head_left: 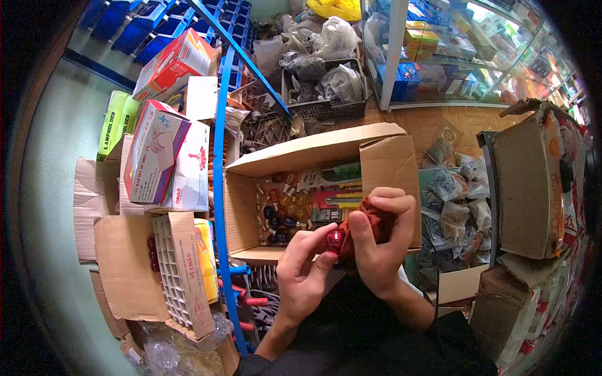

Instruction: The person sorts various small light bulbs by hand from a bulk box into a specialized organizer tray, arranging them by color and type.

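My left hand (302, 271) pinches a small shiny red light bulb (335, 239) between thumb and fingertips. A bunched reddish-brown cloth (377, 220) is gripped in my right hand (384, 254), its edge right beside the bulb. Both hands are raised over the near side of an open cardboard box (241, 216). Inside the box, several small bulbs (285, 210) in amber, blue and clear glass lie loose on the left. Flat packages (342, 199), one marked 18, lie to their right, partly hidden by my right hand.
A blue metal frame post (219, 169) stands left of the box. Beyond it are stacked cartons (150, 153) and a divided cardboard tray (170, 276). Plastic-bagged parts (461, 207) lie to the right, near a large carton (527, 188). A glass display case (451, 56) stands behind.
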`<control>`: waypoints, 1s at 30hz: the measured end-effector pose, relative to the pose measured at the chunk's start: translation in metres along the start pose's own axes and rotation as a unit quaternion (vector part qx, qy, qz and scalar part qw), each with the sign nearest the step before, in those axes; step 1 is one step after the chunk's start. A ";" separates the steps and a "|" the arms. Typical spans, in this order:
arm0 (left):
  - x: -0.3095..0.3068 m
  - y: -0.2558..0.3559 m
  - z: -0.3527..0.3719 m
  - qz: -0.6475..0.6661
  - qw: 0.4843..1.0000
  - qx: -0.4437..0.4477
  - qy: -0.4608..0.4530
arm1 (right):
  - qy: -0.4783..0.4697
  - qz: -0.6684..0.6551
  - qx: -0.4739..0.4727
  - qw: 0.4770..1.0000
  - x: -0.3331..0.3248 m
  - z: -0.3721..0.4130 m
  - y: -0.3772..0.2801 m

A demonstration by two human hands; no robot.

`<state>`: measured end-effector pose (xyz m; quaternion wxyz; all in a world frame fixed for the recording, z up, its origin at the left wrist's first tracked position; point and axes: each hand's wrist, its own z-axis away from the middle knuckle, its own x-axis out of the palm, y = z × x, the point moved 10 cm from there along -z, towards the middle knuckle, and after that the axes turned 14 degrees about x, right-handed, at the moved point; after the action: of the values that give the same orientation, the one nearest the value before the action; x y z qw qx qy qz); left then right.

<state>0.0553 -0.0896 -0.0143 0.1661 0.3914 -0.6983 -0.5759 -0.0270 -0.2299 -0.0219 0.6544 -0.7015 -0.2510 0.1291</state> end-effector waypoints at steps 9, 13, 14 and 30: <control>-0.001 0.004 0.001 -0.010 1.000 0.011 -0.011 | -0.002 -0.001 0.009 1.000 -0.001 0.001 -0.001; -0.002 -0.009 -0.001 0.060 0.995 -0.067 0.052 | -0.019 0.004 -0.001 1.000 0.007 0.012 0.000; -0.002 -0.013 0.000 0.084 0.990 -0.094 0.069 | -0.026 0.013 -0.007 1.000 0.009 0.013 -0.001; 0.011 -0.017 0.016 0.110 0.993 -0.045 -0.011 | -0.008 0.024 0.015 1.000 -0.007 -0.003 -0.007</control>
<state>0.0435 -0.0877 -0.0367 0.2383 0.2980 -0.7124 -0.5890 -0.0332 -0.2360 -0.0158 0.6598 -0.6961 -0.2371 0.1546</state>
